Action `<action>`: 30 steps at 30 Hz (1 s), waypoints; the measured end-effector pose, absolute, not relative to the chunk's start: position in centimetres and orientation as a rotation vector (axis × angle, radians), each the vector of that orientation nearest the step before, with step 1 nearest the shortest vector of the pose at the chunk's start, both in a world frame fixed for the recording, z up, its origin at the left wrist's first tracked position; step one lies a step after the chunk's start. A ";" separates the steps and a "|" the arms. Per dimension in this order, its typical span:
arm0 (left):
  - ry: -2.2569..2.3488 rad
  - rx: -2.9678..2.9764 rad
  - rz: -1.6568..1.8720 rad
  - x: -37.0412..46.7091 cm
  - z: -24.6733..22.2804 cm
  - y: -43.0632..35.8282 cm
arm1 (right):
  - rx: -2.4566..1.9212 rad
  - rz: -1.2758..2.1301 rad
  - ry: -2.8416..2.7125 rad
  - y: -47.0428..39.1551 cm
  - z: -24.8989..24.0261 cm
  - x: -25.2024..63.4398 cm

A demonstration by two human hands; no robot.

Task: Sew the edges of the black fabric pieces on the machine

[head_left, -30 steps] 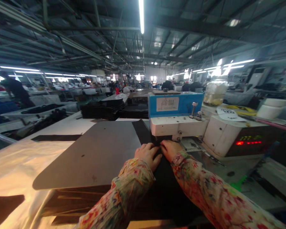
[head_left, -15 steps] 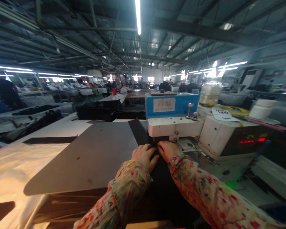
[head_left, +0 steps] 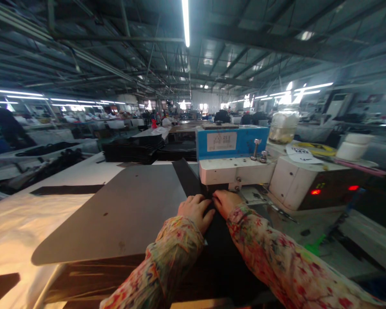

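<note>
Black fabric strip [head_left: 193, 182]: dark, long and narrow; runs from the person's lap over the grey work board and under the head of the sewing machine, continuing past it toward the far end of the board.
Left hand [head_left: 195, 209]: rests palm down on the strip just left of the machine head; fingers loosely spread and flat, pressing the cloth, not pinching it.
Right hand [head_left: 225, 201]: lies on the strip directly in front of the machine head, fingertips meeting those of the left hand; whether it pinches the cloth or only presses it cannot be told.
Sleeves [head_left: 270, 262]: floral print, on both forearms.
Sewing machine [head_left: 234, 169]: white head with a blue upper body bearing a white label; stands just beyond both hands.
Control box [head_left: 312, 184]: white, right of the machine head, red lights showing on its dark front.
Grey work board [head_left: 116, 214]: wide, flat, rounded at its near left corner; lies under the strip.
Stack of black pieces [head_left: 131, 148]: piled on the table beyond the board, well apart from the hands.
Jar [head_left: 283, 126]: clear, on top of the machine at right.
Other people: at benches far left, blurred.
</note>
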State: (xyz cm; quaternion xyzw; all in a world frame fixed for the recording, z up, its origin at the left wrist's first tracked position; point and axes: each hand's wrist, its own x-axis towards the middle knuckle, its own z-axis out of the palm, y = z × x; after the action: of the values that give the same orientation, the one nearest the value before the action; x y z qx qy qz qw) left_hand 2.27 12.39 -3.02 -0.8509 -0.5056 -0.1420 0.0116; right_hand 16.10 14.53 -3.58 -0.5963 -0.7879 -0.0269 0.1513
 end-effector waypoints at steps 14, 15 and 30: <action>-1.598 -2.652 -0.425 2.4 -3.0 12.3 | -1.722 -0.062 -2.272 14.4 -3.3 16.0; -1.597 -2.654 -0.428 2.4 -3.0 12.3 | -1.724 -0.064 -2.269 14.4 -3.3 16.0; -1.588 -2.668 -0.424 2.3 -3.0 12.4 | -1.725 -0.081 -2.269 14.5 -3.4 16.1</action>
State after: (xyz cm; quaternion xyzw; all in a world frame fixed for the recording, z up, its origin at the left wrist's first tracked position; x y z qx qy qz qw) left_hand 2.25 12.40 -2.98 -0.8514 -0.5068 -0.1354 0.0040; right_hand 16.08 14.53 -3.38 -0.5986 -0.7874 -0.0280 0.1446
